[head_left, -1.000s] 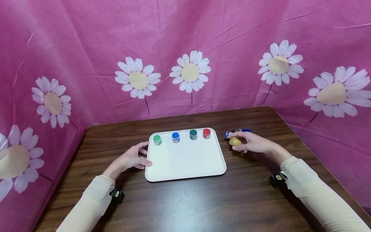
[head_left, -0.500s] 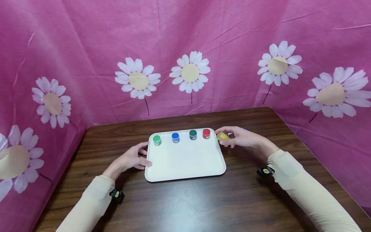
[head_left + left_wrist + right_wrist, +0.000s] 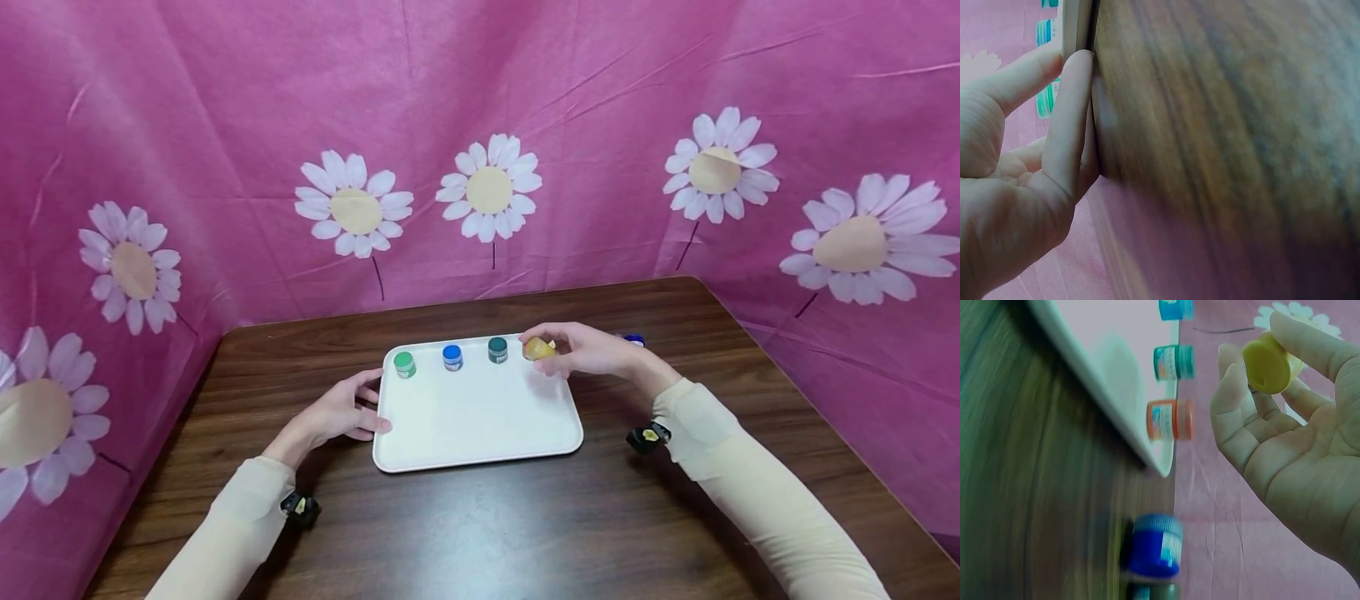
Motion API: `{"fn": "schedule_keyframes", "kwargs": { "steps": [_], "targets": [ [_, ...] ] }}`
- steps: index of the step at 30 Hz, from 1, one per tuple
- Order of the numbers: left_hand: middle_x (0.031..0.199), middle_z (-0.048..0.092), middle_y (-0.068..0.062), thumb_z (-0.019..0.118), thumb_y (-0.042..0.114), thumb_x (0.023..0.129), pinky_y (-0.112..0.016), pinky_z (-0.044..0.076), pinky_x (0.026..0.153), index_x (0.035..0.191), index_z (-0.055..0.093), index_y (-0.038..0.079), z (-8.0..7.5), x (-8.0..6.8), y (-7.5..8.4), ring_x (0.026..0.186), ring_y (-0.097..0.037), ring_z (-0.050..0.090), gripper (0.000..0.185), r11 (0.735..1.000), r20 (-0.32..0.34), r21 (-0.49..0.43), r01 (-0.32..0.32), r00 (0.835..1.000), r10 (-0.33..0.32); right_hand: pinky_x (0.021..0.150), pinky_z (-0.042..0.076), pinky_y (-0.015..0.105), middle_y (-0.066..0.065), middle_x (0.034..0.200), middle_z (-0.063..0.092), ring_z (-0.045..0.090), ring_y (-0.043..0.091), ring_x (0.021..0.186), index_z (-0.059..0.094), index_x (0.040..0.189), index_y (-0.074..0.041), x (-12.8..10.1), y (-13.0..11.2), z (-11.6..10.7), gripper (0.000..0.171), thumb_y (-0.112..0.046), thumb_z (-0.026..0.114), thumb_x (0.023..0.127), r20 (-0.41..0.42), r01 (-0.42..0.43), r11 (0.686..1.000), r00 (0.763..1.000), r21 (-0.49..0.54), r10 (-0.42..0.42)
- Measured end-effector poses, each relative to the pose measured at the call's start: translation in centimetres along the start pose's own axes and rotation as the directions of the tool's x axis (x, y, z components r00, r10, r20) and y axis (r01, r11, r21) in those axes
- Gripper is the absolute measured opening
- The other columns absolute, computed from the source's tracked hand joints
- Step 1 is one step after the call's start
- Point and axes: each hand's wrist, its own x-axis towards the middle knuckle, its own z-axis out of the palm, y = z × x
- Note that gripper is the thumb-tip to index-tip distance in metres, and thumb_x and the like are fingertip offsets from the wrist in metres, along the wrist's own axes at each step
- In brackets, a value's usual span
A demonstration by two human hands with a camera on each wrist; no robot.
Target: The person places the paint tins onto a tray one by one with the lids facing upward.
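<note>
My right hand (image 3: 588,348) pinches a small yellow paint jar (image 3: 538,348) between thumb and fingers, above the white tray's (image 3: 480,425) far right corner. In the right wrist view the yellow jar (image 3: 1267,365) is tilted in the fingertips, off the tray. My left hand (image 3: 341,410) holds the tray's left edge, thumb on the rim and fingers at its side. Along the tray's far side stand a light green jar (image 3: 405,364), a blue jar (image 3: 452,357) and a dark green jar (image 3: 498,350). The red jar (image 3: 1169,419) shows in the right wrist view; my right hand hides it from the head.
Right of the tray, a dark blue jar (image 3: 1155,545) lies on the wooden table (image 3: 480,525), beside another, dark jar (image 3: 1157,592) cut off by the frame. A pink cloth (image 3: 420,83) with daisies hangs behind and along both sides.
My right hand has carried the yellow jar leftward from the jars on the table to above the tray's far right corner. My left hand stays on the tray's edge.
</note>
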Motion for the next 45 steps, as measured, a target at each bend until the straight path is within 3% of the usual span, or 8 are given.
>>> {"fn": "schedule_keyframes", "kwargs": {
  "steps": [4, 10, 17, 24, 35, 39, 45],
  "targets": [
    [0.127, 0.044, -0.027, 0.084, 0.0, 0.081, -0.044, 0.062, 0.075, 0.16, 0.022, 0.004, 0.0, -0.1, 0.0, 0.087, -0.025, 0.065, 0.101, 1.0, -0.004, 0.0, 0.004, 1.0, -0.004, 0.079, 0.056, 0.05, 0.01, 0.12, 0.057, 0.061, 0.029, 0.095, 0.053, 0.145, -0.014, 0.8, -0.9, 0.8, 0.054, -0.023, 0.073, 0.095, 0.007, 0.005, 1.0, 1.0, 0.002, -0.005],
    [0.126, 0.044, -0.026, 0.085, 0.0, 0.08, -0.043, 0.062, 0.074, 0.16, 0.023, 0.006, -0.2, 0.0, -0.1, 0.088, -0.025, 0.065, 0.101, 1.0, -0.012, 0.003, 0.009, 1.0, -0.009, 0.081, 0.055, 0.058, 0.01, 0.121, 0.059, 0.062, 0.038, 0.098, 0.052, 0.146, -0.012, 1.8, -1.6, 1.8, 0.058, -0.027, 0.074, 0.095, 0.054, 0.016, 0.998, 0.998, 0.056, -0.019],
    [0.126, 0.045, -0.026, 0.085, 0.0, 0.079, -0.044, 0.062, 0.075, 0.16, 0.024, 0.006, -0.3, 0.1, 0.0, 0.088, -0.025, 0.065, 0.101, 1.0, -0.012, 0.005, 0.008, 1.0, -0.008, 0.081, 0.057, 0.048, 0.01, 0.123, 0.058, 0.065, 0.039, 0.103, 0.056, 0.141, -0.022, 3.3, -3.1, 2.2, 0.049, -0.027, 0.073, 0.095, 0.053, 0.059, 0.993, 0.996, 0.1, -0.064],
    [0.125, 0.045, -0.026, 0.086, 0.0, 0.079, -0.043, 0.062, 0.075, 0.16, 0.025, 0.006, -0.3, 0.2, -0.1, 0.088, -0.026, 0.065, 0.101, 1.0, -0.02, 0.015, 0.012, 1.0, -0.012, 0.086, 0.054, 0.062, 0.014, 0.121, 0.058, 0.063, 0.045, 0.106, 0.055, 0.142, -0.02, 4.6, -4.4, 2.5, 0.049, -0.022, 0.073, 0.096, 0.081, 0.099, 0.98, 0.99, 0.175, -0.114],
    [0.126, 0.045, -0.026, 0.086, 0.0, 0.079, -0.043, 0.062, 0.074, 0.159, 0.026, 0.006, -0.3, 0.3, -0.1, 0.089, -0.026, 0.064, 0.1, 1.0, -0.02, 0.017, 0.017, 1.0, -0.016, 0.085, 0.059, 0.049, 0.022, 0.128, 0.06, 0.066, 0.033, 0.105, 0.052, 0.143, -0.013, 6.8, -6.2, 4.3, 0.053, -0.017, 0.073, 0.095, 0.107, 0.112, 0.969, 0.985, 0.222, -0.138],
    [0.126, 0.045, -0.026, 0.086, 0.001, 0.08, -0.043, 0.062, 0.074, 0.16, 0.026, 0.007, -0.4, 0.3, -0.2, 0.089, -0.027, 0.065, 0.1, 1.0, -0.027, 0.015, 0.02, 0.999, -0.02, 0.082, 0.06, 0.043, 0.016, 0.121, 0.064, 0.065, 0.028, 0.104, 0.055, 0.138, -0.009, 7.6, -6.8, 5.4, 0.05, -0.013, 0.074, 0.093, 0.096, 0.103, 0.96, 0.987, 0.261, -0.132],
    [0.125, 0.045, -0.027, 0.085, 0.0, 0.079, -0.042, 0.063, 0.073, 0.159, 0.025, 0.005, -0.2, 0.4, -0.4, 0.087, -0.027, 0.065, 0.1, 1.0, -0.016, 0.008, 0.008, 1.0, -0.008, 0.078, 0.059, 0.04, 0.01, 0.115, 0.064, 0.065, 0.032, 0.097, 0.058, 0.131, -0.008, 8.3, -6.8, 6.6, 0.045, -0.008, 0.077, 0.09, 0.092, 0.102, 0.954, 0.987, 0.282, -0.133]
  ]
}}
